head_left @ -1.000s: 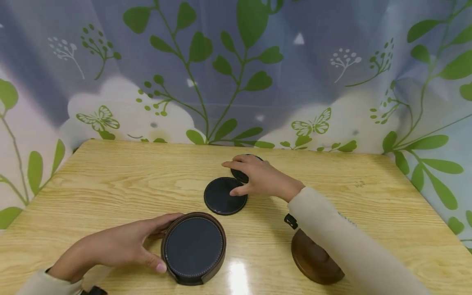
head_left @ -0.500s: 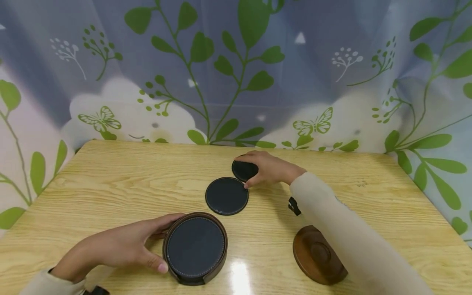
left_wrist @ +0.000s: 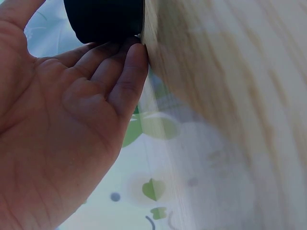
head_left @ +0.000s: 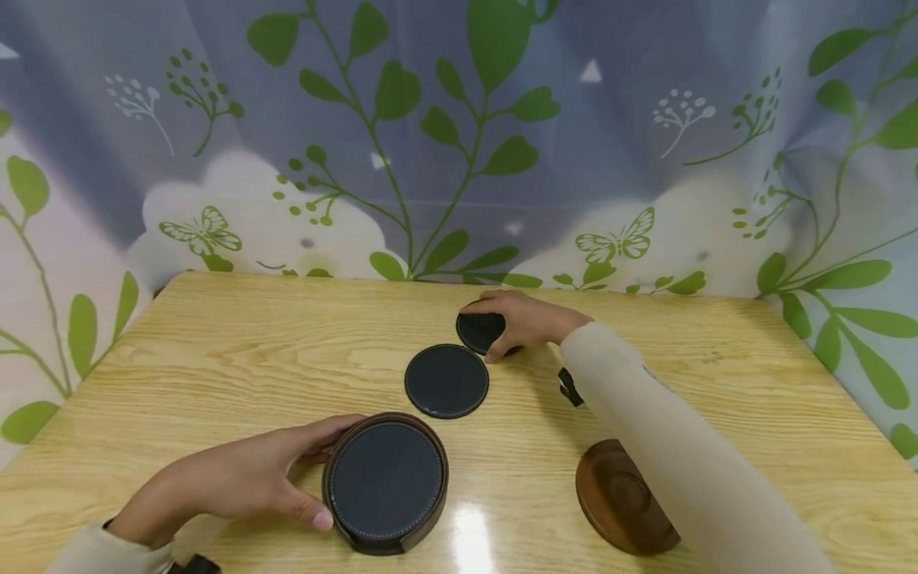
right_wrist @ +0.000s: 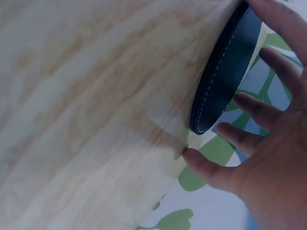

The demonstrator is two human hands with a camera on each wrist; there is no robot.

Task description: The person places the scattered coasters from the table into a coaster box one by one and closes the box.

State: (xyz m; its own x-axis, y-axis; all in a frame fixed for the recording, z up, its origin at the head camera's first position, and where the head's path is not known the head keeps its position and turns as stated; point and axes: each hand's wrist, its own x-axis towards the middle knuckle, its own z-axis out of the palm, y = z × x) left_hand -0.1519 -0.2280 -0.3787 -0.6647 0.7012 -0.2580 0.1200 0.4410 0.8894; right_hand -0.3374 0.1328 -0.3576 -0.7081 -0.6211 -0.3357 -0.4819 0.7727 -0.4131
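Note:
My left hand (head_left: 247,478) rests against the left side of a dark brown round coaster holder (head_left: 423,534), the thumb at its near side and the index finger at its far side. A black stitched coaster (head_left: 387,480) lies on top in it. In the left wrist view, the straight fingers (left_wrist: 127,81) reach the holder's dark wall (left_wrist: 105,21). My right hand (head_left: 527,319) spans the far black coaster (head_left: 476,327) from its right, fingers spread over it and thumb by its near edge. In the right wrist view, the thumb meets the edge of this coaster (right_wrist: 225,72).
Another black coaster (head_left: 446,381) lies flat between the holder and the far coaster. A round brown wooden piece (head_left: 617,494) sits partly under the right sleeve (head_left: 681,446) in the head view. A leaf-patterned curtain (head_left: 459,143) hangs behind the wooden table (head_left: 287,351).
My right hand has shifted right and back, its thumb leaving the nearer coaster for the far coaster's near edge. More of the far coaster and wooden piece shows. The left hand stays at the holder.

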